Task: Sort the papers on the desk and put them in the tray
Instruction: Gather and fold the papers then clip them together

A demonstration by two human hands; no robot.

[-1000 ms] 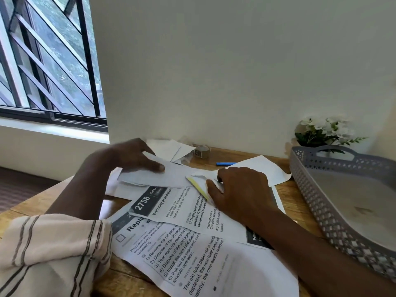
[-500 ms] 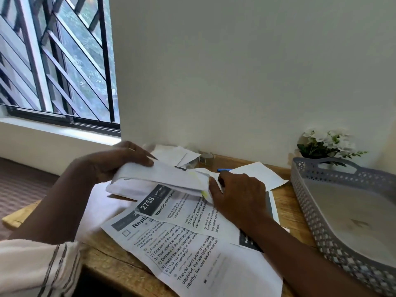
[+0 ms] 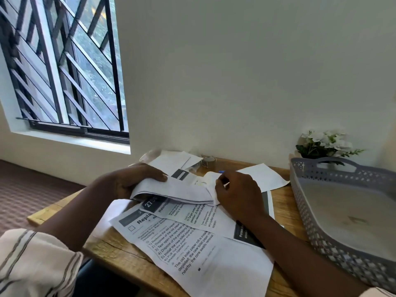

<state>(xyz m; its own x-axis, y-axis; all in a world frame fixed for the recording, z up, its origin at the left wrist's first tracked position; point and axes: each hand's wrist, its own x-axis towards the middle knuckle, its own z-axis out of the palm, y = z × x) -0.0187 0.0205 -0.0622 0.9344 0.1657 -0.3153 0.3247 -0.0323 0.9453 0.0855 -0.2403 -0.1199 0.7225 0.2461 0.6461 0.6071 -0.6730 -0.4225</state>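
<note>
A curled sheaf of white papers [image 3: 177, 190] is held just above the desk by both hands. My left hand [image 3: 130, 179] grips its left end, thumb on top. My right hand [image 3: 237, 189] pinches its right end. Under them lie printed sheets: one headed "2758" [image 3: 192, 217] and a larger one headed "Repla…" [image 3: 192, 249] nearer the front edge. More white sheets [image 3: 171, 160] lie by the wall, and another [image 3: 263, 176] to the right. The grey perforated tray [image 3: 317, 232] stands at the right with nothing in it.
A wooden desk [image 3: 120, 251] against a white wall. White flowers [image 3: 325, 144] stand behind the tray. A small metal object [image 3: 209, 161] sits by the wall, and a blue pen [image 3: 221, 171] peeks out behind my right hand. A barred window is at the left.
Both hands have lifted the sheaf higher off the desk and curled it. My right hand has moved from pressing flat on the papers to pinching the sheaf's right end.
</note>
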